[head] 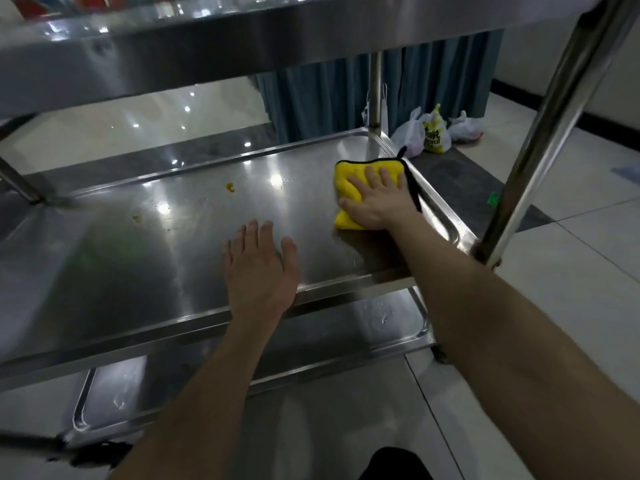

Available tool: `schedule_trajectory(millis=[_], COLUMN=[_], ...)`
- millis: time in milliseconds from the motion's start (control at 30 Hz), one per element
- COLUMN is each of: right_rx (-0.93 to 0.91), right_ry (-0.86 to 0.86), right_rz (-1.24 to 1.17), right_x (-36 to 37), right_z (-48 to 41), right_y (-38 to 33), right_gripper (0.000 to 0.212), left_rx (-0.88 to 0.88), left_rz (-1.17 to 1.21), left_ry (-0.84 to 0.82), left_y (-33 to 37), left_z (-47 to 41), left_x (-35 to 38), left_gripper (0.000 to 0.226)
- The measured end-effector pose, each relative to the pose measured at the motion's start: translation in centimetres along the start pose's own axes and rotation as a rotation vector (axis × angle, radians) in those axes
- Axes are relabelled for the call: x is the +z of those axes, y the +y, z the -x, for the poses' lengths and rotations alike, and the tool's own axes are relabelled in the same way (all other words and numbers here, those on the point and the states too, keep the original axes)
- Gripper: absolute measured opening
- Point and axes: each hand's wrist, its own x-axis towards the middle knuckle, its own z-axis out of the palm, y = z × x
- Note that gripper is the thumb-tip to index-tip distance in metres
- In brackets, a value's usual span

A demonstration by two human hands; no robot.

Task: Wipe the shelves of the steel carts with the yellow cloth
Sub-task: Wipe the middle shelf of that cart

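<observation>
A steel cart fills the view, and its middle shelf [145,244] lies in front of me. The yellow cloth [349,174], edged in black, sits folded at the shelf's far right corner. My right hand [375,199] presses flat on the cloth with straight, spread fingers. My left hand [258,268] rests flat on the bare shelf near its front rim, fingers straight, holding nothing. Two small orange-brown stains [230,187] mark the shelf to the left of the cloth.
The top shelf [207,39] overhangs close above. A lower shelf [381,327] shows below the front rim. Cart posts stand at the right front [540,140] and far right [374,91]. Plastic bags [433,133] lie on the tiled floor by a blue curtain.
</observation>
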Motion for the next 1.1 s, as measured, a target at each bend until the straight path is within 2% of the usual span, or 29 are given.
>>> schedule_trajectory(millis=[100,233,300,400,533,633,767,967,1033,1100], right_rx=[-0.127,-0.332,-0.272,-0.079,0.051,-0.028,-0.227,-0.219,-0.22,-0.222], right_ry=[-0.021,-0.058,-0.082,-0.032,-0.011,-0.029,-0.012,-0.037,-0.035,-0.043], right_rz=[0.015,-0.024,-0.017,0.018,-0.022,-0.032,-0.035,-0.018,-0.011,-0.011], right_x=[0.3,2.0,1.8,0.8,-0.7,-0.6,2.1,2.2,2.1,2.1], right_z=[1.0,8.2,9.6,6.9,1.3,1.2,8.7,11.6,11.8,12.2], right_y=[-2.5,0.1,2.8,5.0,1.6,-1.9,-2.4,-1.7,-2.0,-2.1], right_gripper=[0.078,0.082,0.079,0.068,0.072,0.071,0.078,0.067,0.067,0.067], left_rx=[-0.02,-0.038,-0.035,-0.011,0.012,-0.015,-0.049,-0.064,-0.046,-0.062], left_rz=[-0.016,0.005,0.005,0.009,0.016,0.034,0.05,0.167,0.085,-0.017], left_ry=[0.016,-0.004,0.009,0.0,0.01,0.035,0.057,0.037,0.057,0.001], left_y=[-0.2,-0.9,-0.8,-0.3,0.3,0.3,0.2,-1.0,-3.1,-5.4], left_z=[-0.7,-0.8,-0.4,0.2,0.2,0.0,0.1,0.3,0.0,-0.3], left_x=[0.2,0.0,-0.1,-0.2,0.0,0.2,-0.5,-2.0,-2.7,-2.9], left_gripper=[0.071,0.075,0.077,0.078,0.075,0.073,0.074,0.062,0.064,0.063])
